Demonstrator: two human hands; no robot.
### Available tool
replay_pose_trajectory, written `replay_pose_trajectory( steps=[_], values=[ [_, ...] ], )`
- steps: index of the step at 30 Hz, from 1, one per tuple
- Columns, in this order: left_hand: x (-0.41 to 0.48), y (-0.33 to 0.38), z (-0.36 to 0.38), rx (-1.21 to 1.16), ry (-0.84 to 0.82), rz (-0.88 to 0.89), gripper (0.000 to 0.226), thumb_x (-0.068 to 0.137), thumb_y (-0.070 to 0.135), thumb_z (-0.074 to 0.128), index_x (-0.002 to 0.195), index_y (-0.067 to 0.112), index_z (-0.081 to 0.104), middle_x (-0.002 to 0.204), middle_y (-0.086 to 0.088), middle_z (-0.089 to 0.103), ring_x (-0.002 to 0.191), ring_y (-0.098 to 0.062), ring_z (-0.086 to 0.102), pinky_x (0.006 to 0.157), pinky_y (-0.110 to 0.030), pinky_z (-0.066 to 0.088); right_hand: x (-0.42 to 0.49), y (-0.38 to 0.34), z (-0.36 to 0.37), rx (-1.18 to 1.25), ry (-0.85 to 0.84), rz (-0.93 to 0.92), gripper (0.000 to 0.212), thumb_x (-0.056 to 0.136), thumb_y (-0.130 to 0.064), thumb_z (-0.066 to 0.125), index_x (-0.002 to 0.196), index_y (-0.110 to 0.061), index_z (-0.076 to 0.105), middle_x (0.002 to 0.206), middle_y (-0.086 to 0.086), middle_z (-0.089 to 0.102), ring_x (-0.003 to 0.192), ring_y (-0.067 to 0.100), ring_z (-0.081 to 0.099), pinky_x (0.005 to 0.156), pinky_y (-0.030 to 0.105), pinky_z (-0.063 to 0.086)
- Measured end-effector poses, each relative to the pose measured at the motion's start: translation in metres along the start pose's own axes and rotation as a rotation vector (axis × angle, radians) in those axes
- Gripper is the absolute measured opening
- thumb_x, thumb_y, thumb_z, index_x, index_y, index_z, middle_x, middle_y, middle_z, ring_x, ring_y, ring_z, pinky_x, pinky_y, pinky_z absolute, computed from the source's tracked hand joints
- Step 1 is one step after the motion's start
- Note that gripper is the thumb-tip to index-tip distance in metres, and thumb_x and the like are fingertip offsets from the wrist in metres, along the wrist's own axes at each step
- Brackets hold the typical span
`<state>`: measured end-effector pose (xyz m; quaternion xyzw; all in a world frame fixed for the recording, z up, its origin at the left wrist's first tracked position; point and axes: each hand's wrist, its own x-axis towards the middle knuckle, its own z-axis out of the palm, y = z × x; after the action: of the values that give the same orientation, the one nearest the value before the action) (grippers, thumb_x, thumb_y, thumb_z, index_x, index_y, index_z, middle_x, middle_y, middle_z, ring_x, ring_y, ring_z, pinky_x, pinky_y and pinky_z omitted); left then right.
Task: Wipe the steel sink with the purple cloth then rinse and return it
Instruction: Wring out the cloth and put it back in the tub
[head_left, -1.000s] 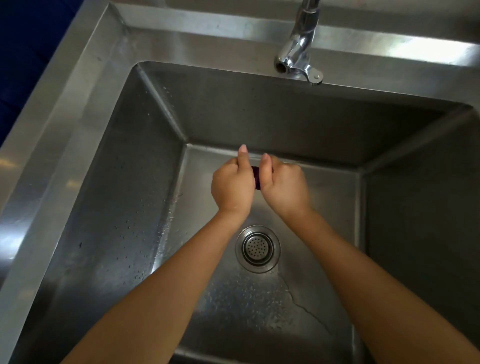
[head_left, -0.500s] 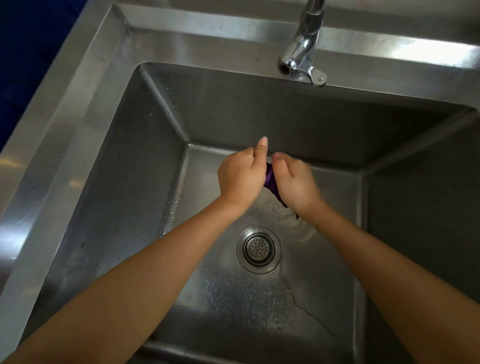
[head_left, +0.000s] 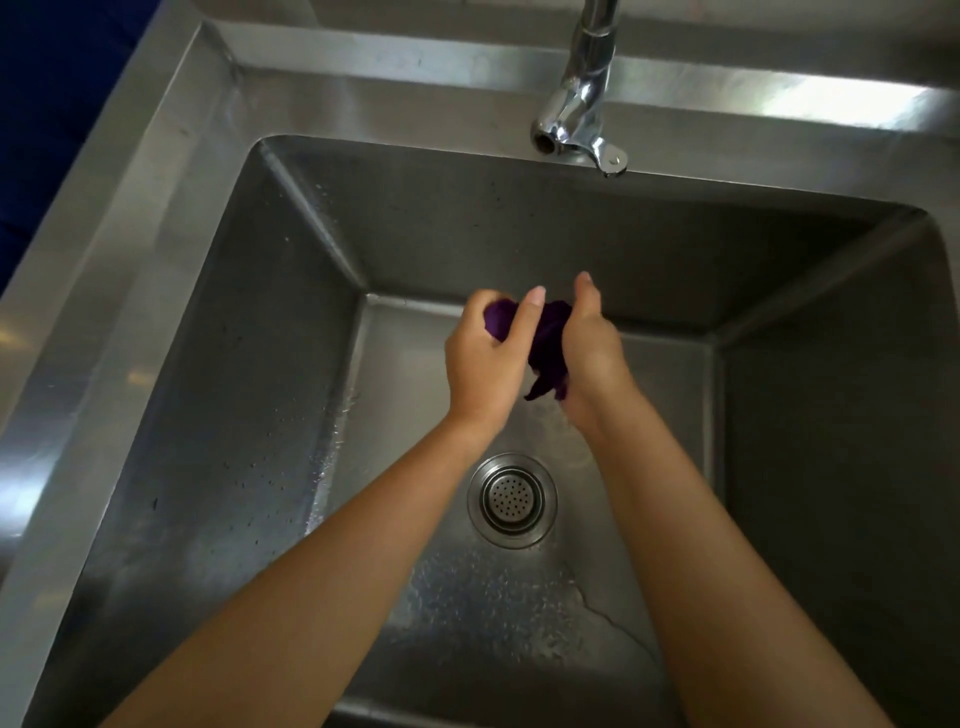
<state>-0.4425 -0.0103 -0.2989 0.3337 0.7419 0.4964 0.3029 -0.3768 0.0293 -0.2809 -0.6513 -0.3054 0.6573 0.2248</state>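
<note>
A bunched purple cloth (head_left: 545, 343) is held between both hands above the far half of the steel sink (head_left: 249, 395). My left hand (head_left: 483, 364) grips the cloth's left end, thumb raised. My right hand (head_left: 592, 358) clasps its right part, and a small tail of cloth hangs below between the wrists. Most of the cloth is hidden inside the two fists. No water runs from the tap.
A chrome tap (head_left: 576, 109) stands on the back rim, its spout over the basin. The round drain strainer (head_left: 511, 500) sits in the sink floor under my wrists. Water drops and wet streaks lie on the floor and left wall. A dark blue surface (head_left: 57, 78) borders the left rim.
The hands have drawn slightly apart and turned, so more of the purple cloth shows between them. A tail of cloth now hangs down.
</note>
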Motion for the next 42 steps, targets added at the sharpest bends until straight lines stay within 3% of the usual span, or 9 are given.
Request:
replay_pose_trajectory(
  steps=[3,5,8,13,20,24,28,34,42],
  values=[
    [0.005,-0.008,-0.001,-0.174,0.058,-0.163,0.021,0.079,0.038,0.068,0.067,0.025,0.057,0.066,0.004,0.061,0.065,-0.008,0.059,0.068,-0.029,0.053,-0.012,-0.003,-0.001,0.340,-0.177,0.020,0.046,0.098,-0.037,0.034,0.072,-0.006,0.055,0.068,0.013,0.056,0.061,0.022,0.054,0.067,0.035,0.048],
    [0.013,-0.007,-0.004,-0.309,0.128,-0.331,0.021,0.076,0.037,0.068,0.067,0.021,0.058,0.069,-0.004,0.063,0.069,-0.020,0.062,0.071,-0.044,0.056,-0.019,0.001,-0.008,0.263,-0.227,-0.059,0.027,0.098,-0.015,0.035,0.085,-0.008,0.058,0.087,0.020,0.064,0.080,0.027,0.063,0.077,0.041,0.050],
    [0.021,-0.004,-0.009,-0.490,0.094,-0.592,0.019,0.083,0.026,0.062,0.068,0.015,0.057,0.059,-0.006,0.062,0.055,-0.018,0.061,0.053,-0.035,0.057,-0.025,0.011,-0.029,-0.279,-0.174,-0.367,0.037,0.097,-0.016,0.039,0.134,-0.014,0.042,0.122,0.015,0.059,0.107,0.030,0.063,0.095,0.046,0.050],
    [0.017,0.004,-0.010,-0.619,-0.237,-0.809,0.021,0.090,0.027,0.052,0.077,0.013,0.062,0.071,-0.006,0.067,0.059,-0.016,0.063,0.052,-0.024,0.051,-0.024,0.005,-0.044,-1.181,-0.085,-1.177,0.070,0.085,-0.063,0.038,0.144,-0.028,0.027,0.153,0.010,0.027,0.120,0.034,0.047,0.092,0.045,0.046],
    [-0.007,0.019,-0.008,-0.497,-0.281,-0.928,0.033,0.090,0.035,0.049,0.061,0.019,0.049,0.034,0.008,0.048,0.026,-0.004,0.043,0.027,-0.009,0.028,0.006,0.008,-0.042,-1.148,-0.016,-1.618,0.046,0.094,-0.044,0.040,0.102,-0.008,0.069,0.082,0.011,0.067,0.066,0.029,0.063,0.056,0.035,0.054],
    [-0.018,0.013,0.001,-0.245,-0.046,-0.632,0.048,0.092,0.037,0.046,0.049,0.015,0.049,0.033,0.003,0.044,0.030,-0.011,0.037,0.033,-0.016,0.023,0.003,0.014,-0.025,-1.012,0.211,-1.399,0.057,0.098,-0.038,0.026,0.068,-0.008,0.064,0.059,0.013,0.062,0.048,0.035,0.059,0.042,0.034,0.047],
    [-0.015,0.012,0.004,0.112,0.104,-0.270,0.058,0.097,0.042,0.036,0.047,0.016,0.050,0.048,-0.004,0.056,0.054,-0.021,0.057,0.054,-0.028,0.039,0.000,0.014,-0.016,-0.820,0.219,-0.999,0.060,0.094,-0.039,0.024,0.071,0.000,0.064,0.067,0.025,0.066,0.061,0.043,0.062,0.056,0.044,0.048],
    [-0.016,0.014,0.005,0.400,0.066,0.086,0.053,0.097,0.036,0.040,0.055,0.007,0.054,0.059,-0.015,0.061,0.059,-0.024,0.049,0.057,-0.029,0.026,-0.002,0.007,-0.027,-0.647,0.233,-0.637,0.047,0.099,-0.027,0.035,0.092,0.006,0.067,0.092,0.032,0.067,0.091,0.042,0.061,0.073,0.037,0.043],
    [-0.011,0.017,0.011,0.572,-0.133,0.245,0.051,0.099,0.034,0.036,0.074,0.002,0.067,0.080,-0.018,0.070,0.084,-0.035,0.061,0.063,-0.033,0.032,0.006,0.003,-0.042,-0.695,0.176,-0.539,0.047,0.099,-0.027,0.034,0.092,0.005,0.067,0.099,0.030,0.066,0.095,0.040,0.061,0.072,0.033,0.040]
  ],
)
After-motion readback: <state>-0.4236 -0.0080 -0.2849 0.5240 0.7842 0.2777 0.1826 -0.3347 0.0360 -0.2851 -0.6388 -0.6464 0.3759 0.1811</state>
